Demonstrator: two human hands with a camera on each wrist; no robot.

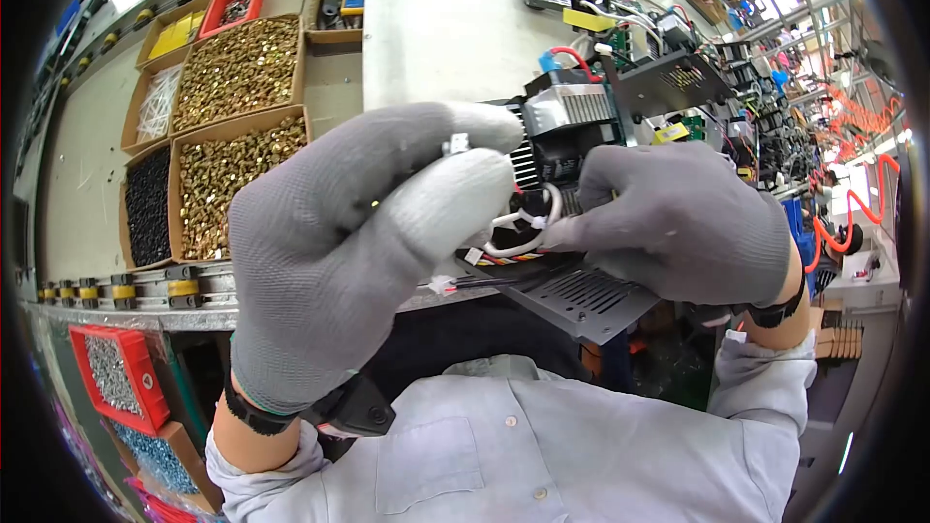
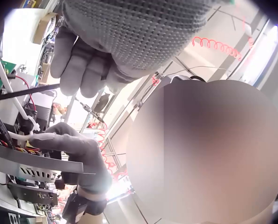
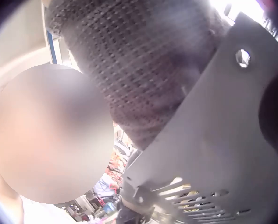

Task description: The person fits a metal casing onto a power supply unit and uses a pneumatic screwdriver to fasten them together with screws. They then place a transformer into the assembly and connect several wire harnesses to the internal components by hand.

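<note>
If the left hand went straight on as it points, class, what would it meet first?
The left hand would probably meet the black slotted part first, though it might pass above; depth is unclear.

Ceiling light floods the head view, bright and fairly crisp around the left hand (image 1: 339, 232) and right hand (image 1: 693, 223). Beyond the grip, the bench (image 1: 436, 29) shines pale; far to its right, a window (image 1: 775, 0) burns white. Fisheye edges bend lines into black corners. In the left wrist view, a tube light (image 2: 265, 46) glares right of the grip, washing out the background. The right wrist view looks hazy and soft, its plate (image 3: 209, 121) dull grey. Blurred discs cover part of both wrist views.
</note>
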